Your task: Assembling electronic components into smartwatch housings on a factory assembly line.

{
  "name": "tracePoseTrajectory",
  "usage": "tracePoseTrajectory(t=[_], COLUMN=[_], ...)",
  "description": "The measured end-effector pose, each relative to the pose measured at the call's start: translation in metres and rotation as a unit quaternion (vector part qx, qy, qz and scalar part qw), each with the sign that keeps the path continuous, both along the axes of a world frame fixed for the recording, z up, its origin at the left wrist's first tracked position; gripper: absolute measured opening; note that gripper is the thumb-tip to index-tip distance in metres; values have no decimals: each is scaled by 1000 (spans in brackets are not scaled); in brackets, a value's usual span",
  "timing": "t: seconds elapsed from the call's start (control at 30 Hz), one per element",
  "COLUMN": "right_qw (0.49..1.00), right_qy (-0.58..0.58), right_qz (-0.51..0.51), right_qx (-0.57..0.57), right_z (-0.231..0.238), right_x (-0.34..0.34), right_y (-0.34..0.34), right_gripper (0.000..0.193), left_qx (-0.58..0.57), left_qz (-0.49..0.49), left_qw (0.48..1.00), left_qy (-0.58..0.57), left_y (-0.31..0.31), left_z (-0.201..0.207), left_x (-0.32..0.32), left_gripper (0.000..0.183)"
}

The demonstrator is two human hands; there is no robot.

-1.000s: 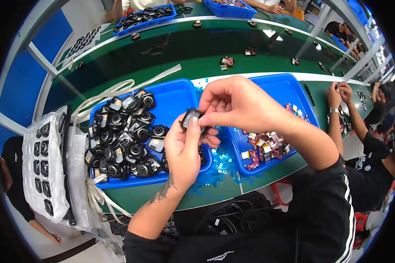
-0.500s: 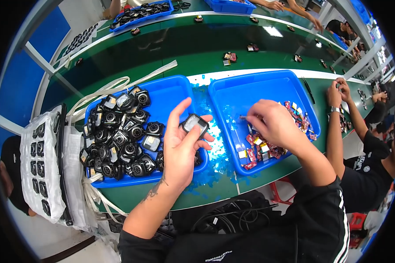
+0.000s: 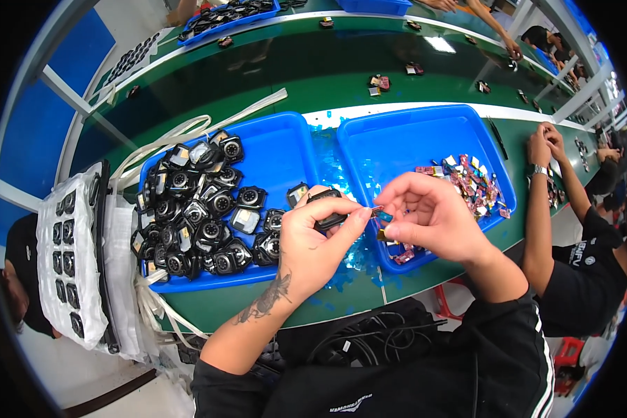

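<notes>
The right hand (image 3: 435,217) has moved beside the left hand (image 3: 317,244), a small part (image 3: 377,211) between their fingertips.

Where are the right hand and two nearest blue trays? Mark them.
Right hand (image 3: 435,217): head view, on its middle.
Left tray (image 3: 279,161): head view, on its bottom.
Right tray (image 3: 391,155): head view, on its bottom.

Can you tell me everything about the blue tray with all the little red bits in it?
The blue tray is roughly rectangular, with rounded corners and a raised rim, and looks like smooth plastic. It sits open side up on the green table. Small red, white and yellow parts lie loosely heaped toward its near and right sides. The right hand hides some of it; I can't tell whether they touch.
</notes>
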State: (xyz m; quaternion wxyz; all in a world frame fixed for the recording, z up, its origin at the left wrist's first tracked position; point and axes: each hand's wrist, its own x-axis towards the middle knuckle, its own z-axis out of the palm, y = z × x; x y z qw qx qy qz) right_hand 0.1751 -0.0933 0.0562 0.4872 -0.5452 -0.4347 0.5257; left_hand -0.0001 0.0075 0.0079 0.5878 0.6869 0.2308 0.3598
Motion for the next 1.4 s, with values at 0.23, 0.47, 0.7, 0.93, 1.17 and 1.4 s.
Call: tracePoseTrajectory(t=[0.23, 0.47, 0.7, 0.93, 1.17, 1.4], right_qw=[885, 998, 995, 997, 995, 984], right_qy=[-394, 10, 85, 17, 16, -97], right_qz=[-84, -9, 8, -60, -50, -74], right_qx=[232, 65, 61, 53, 82, 130], right_z=[-2, 2, -4, 3, -2, -1], right_x=[-6, 0, 11, -6, -9, -19], right_y=[0, 2, -1, -1, 2, 7], right_gripper=[18, 21, 14, 14, 14, 14], left_qx=[-94, -91, 12, 183, 186, 166], left_qz=[-60, -75, -83, 8, 9, 51], left_qw=[993, 991, 996, 983, 982, 985], left_qy=[-42, -57, -35, 24, 8, -5], left_y=[-7, -7, -4, -8, -11, -14], left_z=[2, 2, 10, 15, 9, 11], left_x=[0, -4, -5, -4, -3, -1], left_gripper=[7, 3, 20, 28, 17, 12])
